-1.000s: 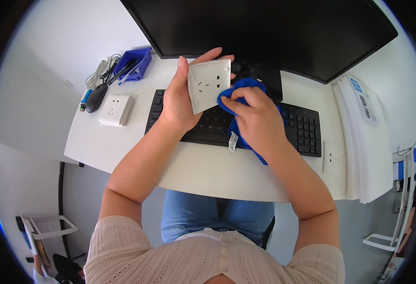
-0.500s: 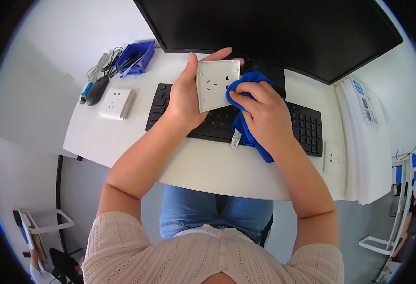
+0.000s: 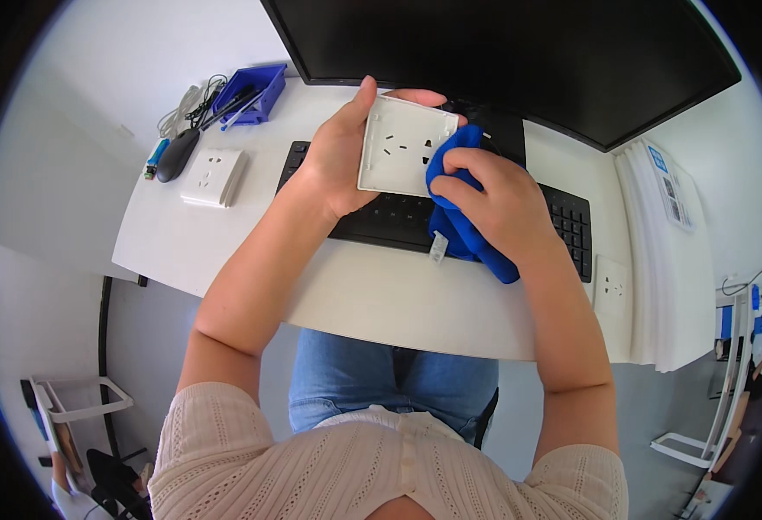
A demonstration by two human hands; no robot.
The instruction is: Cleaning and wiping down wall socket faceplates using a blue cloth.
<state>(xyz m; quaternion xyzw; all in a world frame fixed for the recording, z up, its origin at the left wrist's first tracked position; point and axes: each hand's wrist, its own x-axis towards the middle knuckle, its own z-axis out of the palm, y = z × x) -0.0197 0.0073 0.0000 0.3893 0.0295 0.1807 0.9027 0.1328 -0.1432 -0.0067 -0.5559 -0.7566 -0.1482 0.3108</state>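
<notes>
My left hand (image 3: 343, 147) holds a white wall socket faceplate (image 3: 389, 165) above the keyboard, thumb along its upper left and fingers behind it. The plate's hollow inner side shows, with several dark pin slots. In my right hand (image 3: 504, 204) a blue cloth (image 3: 460, 230) is pinched between thumb and fingers, and it covers the plate's right edge. A white tag (image 3: 438, 246) hangs from the cloth, whose loose end drops toward the desk. Below both hands lies a black keyboard (image 3: 381, 221), partly hidden by them.
A black monitor (image 3: 519, 61) stands at the back. At left are stacked white socket plates (image 3: 213, 178), a black-handled tool (image 3: 177, 156), a blue bin (image 3: 264, 100) and coiled cables (image 3: 173, 113). At right, another socket plate (image 3: 609, 286) lies beside a stack of white sheets (image 3: 667, 260).
Both hands have shifted slightly. The faceplate has turned a little clockwise, and the cloth has moved along its right edge.
</notes>
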